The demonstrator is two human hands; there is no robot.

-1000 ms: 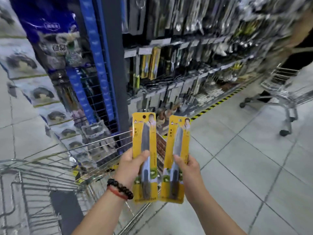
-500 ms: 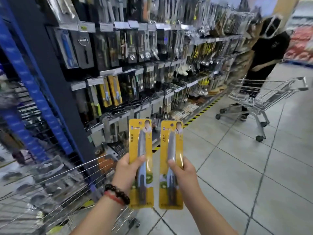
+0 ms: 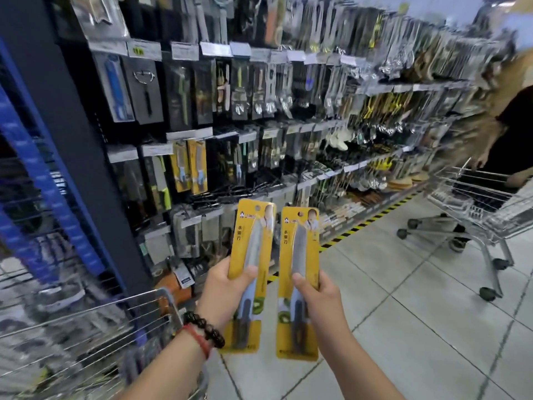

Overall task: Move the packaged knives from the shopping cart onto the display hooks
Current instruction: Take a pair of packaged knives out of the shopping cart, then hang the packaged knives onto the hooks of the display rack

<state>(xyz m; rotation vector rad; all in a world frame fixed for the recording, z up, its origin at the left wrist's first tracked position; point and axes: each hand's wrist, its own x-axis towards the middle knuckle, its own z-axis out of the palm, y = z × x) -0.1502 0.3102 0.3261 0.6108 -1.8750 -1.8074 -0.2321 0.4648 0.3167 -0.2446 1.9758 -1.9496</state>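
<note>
Left hand: the left hand [image 3: 223, 287] sits in the lower centre of the frame, thumb curled over the front of one yellow knife pack [image 3: 250, 272], fingers behind it.
Right hand: the right hand [image 3: 318, 298] is just right of it, thumb pressed on the front of a second yellow knife pack [image 3: 298, 280], fingers wrapped behind.
Packs: both are held upright side by side, close but apart, hang holes at the top, blades pointing up.
Wrist: a dark bead bracelet [image 3: 206, 330] and a red cord circle the left wrist.
Shopping cart: the wire shopping cart [image 3: 86, 327] fills the lower left, beside the left forearm.
Display hooks: the display rack [image 3: 259, 111] spans the upper half, hung with packaged utensils; two matching yellow packs [image 3: 189, 168] hang left of centre.
Far right: a second cart [image 3: 476, 203] stands on the tiled floor [image 3: 403, 313], with another person behind it.
</note>
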